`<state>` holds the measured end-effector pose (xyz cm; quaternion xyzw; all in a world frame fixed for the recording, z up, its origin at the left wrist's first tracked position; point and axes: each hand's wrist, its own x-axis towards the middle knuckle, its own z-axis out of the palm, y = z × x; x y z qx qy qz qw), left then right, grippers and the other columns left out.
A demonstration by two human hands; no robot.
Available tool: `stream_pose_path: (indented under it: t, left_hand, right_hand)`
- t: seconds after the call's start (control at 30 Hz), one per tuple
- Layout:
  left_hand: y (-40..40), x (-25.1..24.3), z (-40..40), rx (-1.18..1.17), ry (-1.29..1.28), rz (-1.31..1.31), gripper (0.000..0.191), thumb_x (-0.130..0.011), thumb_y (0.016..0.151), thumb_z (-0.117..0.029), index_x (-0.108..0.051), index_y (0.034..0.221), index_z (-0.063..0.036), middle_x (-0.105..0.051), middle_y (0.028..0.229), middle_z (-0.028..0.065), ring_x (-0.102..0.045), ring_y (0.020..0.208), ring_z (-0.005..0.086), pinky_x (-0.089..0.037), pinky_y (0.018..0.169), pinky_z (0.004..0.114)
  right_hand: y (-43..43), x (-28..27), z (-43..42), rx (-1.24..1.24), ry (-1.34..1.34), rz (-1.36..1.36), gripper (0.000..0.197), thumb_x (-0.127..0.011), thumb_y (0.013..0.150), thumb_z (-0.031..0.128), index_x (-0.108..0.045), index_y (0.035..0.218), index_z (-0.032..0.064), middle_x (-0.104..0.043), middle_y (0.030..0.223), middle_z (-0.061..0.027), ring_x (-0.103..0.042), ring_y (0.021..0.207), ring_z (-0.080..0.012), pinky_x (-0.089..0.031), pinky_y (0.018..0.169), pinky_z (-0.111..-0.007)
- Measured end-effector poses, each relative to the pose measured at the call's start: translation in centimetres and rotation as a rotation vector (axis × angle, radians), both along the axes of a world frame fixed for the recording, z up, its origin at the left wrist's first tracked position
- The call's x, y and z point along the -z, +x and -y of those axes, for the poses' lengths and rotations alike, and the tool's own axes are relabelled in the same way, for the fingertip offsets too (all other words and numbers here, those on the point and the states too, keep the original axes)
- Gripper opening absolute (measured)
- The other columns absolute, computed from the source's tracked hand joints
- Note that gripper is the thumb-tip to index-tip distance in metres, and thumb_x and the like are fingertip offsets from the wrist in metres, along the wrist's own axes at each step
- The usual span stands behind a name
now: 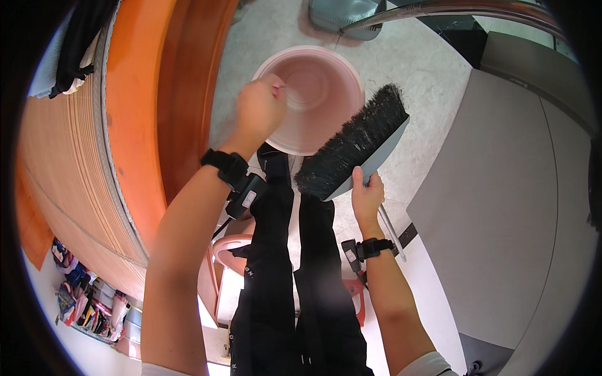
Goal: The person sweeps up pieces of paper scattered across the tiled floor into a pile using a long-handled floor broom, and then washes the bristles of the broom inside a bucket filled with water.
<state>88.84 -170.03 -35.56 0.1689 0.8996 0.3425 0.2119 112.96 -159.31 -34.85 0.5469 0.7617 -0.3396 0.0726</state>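
Note:
My right hand [368, 195] grips a broom head near its neck, with the black bristles [355, 141] turned upward and the grey-blue plastic back [381, 150] facing right. The metal broom handle [392, 232] runs down past my wrist. At the left rim of a pink plastic bucket [324, 124] is my left hand [263, 105], its fingers curled and slightly blurred; whether something small is between them is not clear. The bristles overlap the lower right rim of the bucket, which stands on the tiled floor. Both wrists wear black straps with small devices.
A grey-blue dustpan [345, 19] lies beyond the bucket, near a curved metal pole [437, 11]. An orange-brown wooden bed frame [136, 117] with a striped mat stands at left, a large grey panel [494, 188] at right. Behind my legs are a pink basin [225, 246] and red plastic stool [360, 301].

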Motion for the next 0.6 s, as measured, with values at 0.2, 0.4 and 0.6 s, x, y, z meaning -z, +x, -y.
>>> stream_pose_path:
  t: [0.2,0.4,0.6]
  left_hand:
    - [1.0,1.3,1.7,-0.060,-0.206,0.274,0.013,-0.055,0.072,-0.016,-0.058,0.078,-0.0052,-0.059,0.072,0.0123,-0.057,0.068,0.0287,-0.045,0.063,0.035]
    - [3.1,1.7,1.5,-0.149,-0.180,0.246,0.023,-0.058,0.074,-0.022,-0.058,0.074,0.0015,-0.060,0.070,0.0127,-0.059,0.067,0.0268,-0.044,0.062,0.031]
    - [3.2,0.4,0.2,0.095,-0.179,0.047,0.037,-0.052,0.079,-0.027,-0.051,0.107,-0.0015,-0.054,0.106,0.0174,-0.054,0.092,0.0286,-0.041,0.077,0.030]
  right_hand:
    - [-1.7,-1.0,-0.7,0.190,-0.141,-0.134,0.034,-0.049,0.082,0.033,-0.055,0.084,-0.0005,-0.057,0.075,-0.0133,-0.054,0.071,-0.0226,-0.041,0.066,-0.032]
    - [-2.1,-0.2,-0.1,0.246,-0.117,-0.234,0.034,-0.049,0.082,0.031,-0.055,0.088,-0.0012,-0.057,0.078,-0.0152,-0.054,0.072,-0.0244,-0.042,0.068,-0.033]
    - [-1.9,-0.3,-0.4,0.183,-0.153,-0.245,0.033,-0.052,0.080,0.030,-0.055,0.093,-0.0006,-0.056,0.082,-0.0162,-0.054,0.076,-0.0263,-0.042,0.069,-0.034]
